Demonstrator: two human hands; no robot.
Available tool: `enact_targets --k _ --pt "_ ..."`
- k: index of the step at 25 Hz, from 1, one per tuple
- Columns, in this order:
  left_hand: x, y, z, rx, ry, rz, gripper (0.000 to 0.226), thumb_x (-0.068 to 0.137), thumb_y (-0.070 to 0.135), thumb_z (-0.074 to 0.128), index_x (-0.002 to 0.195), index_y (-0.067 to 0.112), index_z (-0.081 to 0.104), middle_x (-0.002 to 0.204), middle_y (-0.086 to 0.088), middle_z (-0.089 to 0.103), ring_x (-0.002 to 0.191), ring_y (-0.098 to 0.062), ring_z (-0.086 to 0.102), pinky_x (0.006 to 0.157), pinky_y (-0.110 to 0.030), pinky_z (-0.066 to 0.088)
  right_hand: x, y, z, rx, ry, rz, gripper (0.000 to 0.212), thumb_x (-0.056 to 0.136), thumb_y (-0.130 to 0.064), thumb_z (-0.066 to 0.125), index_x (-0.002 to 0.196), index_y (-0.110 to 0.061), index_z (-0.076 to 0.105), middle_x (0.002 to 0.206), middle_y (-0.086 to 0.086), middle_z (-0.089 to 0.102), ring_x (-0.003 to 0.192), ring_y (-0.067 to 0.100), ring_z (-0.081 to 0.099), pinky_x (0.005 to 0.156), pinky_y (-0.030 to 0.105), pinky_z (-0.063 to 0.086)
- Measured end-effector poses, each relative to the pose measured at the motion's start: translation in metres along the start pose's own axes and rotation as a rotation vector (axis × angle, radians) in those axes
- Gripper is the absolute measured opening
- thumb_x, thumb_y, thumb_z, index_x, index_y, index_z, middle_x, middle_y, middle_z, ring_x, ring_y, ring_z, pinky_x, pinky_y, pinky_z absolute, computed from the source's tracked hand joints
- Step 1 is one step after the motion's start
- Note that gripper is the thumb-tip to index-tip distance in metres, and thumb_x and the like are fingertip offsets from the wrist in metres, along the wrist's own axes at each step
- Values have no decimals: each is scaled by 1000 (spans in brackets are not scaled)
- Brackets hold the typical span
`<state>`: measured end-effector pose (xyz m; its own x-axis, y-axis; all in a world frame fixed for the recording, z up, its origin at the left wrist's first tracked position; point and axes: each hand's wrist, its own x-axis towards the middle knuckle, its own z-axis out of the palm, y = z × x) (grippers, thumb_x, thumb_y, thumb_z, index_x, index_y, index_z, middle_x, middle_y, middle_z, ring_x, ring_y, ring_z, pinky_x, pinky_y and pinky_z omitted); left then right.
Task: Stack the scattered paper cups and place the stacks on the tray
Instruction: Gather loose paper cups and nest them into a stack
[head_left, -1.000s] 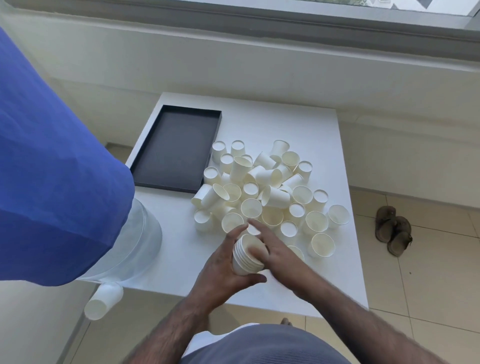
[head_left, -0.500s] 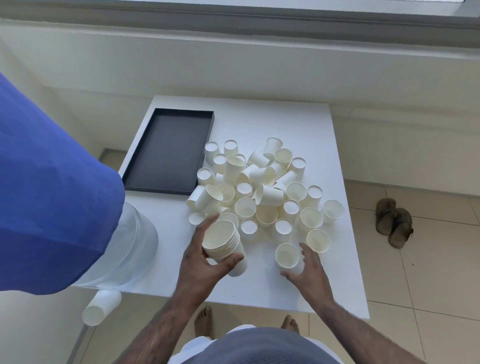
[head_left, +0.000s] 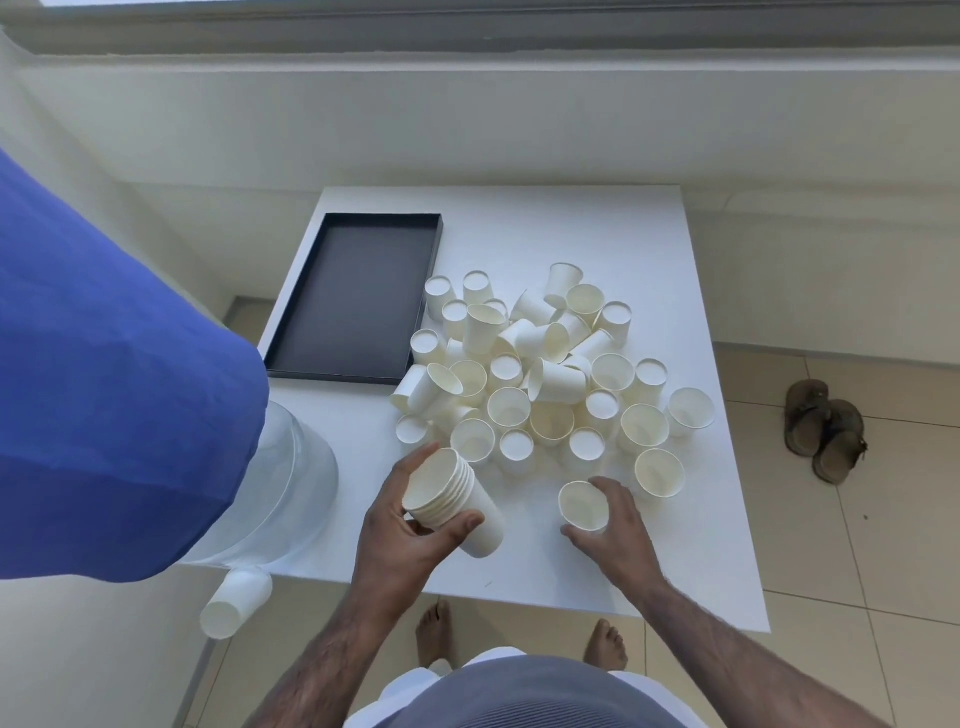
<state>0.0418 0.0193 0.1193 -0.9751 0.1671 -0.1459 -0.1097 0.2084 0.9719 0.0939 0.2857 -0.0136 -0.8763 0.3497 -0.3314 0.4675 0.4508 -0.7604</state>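
L hand (head_left: 410, 540): fingers + thumb wrapped round nested cup stack (head_left: 452, 499), tilted, at front of white table (head_left: 571, 234). R hand (head_left: 618, 525): fingers curled round single cup (head_left: 583, 505), upright, mouth up, just beside stack. Loose cups (head_left: 535, 379): heap mid-table, some upright, some tipped. Black tray (head_left: 358, 296): far-left of table, beside heap.

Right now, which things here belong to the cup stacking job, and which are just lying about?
Job: cup stack held in left hand; single cup gripped by right hand; scattered cups; black tray.
Lying about: sandals; clear jug; blue cloth.
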Motion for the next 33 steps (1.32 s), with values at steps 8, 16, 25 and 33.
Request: enact_targets --k 8,16,25,33 --pt "21 22 27 -88 20 40 73 67 50 91 132 43 57 129 15 65 113 -11 67 79 -21 59 -40 -78 -12 -78 -42 -516 70 76 -32 78 141 -30 50 135 -20 50 126 -2 42 101 12 37" --pt "29 26 31 -211 -41 -33 77 66 45 91 134 38 56 133 11 65 116 -12 69 86 -29 61 -43 -129 -27 124 -13 -443 86 73 -44 83 147 -41 38 123 -25 56 111 10 60 85 31 56" --pt "29 14 11 -175 -147 -257 78 60 51 90 127 34 54 125 4 67 99 -15 75 71 -37 64 -6 -145 -31 10 -252 -595 69 89 -66 61 148 -34 45 133 -14 61 124 4 56 101 27 48" --pt "27 -5 -6 -122 -14 -300 87 60 69 77 135 34 49 128 10 62 109 -12 68 74 -29 62 130 -132 -45 -822 16 -296 89 83 -51 76 154 -17 35 143 8 50 133 31 45 102 47 44"
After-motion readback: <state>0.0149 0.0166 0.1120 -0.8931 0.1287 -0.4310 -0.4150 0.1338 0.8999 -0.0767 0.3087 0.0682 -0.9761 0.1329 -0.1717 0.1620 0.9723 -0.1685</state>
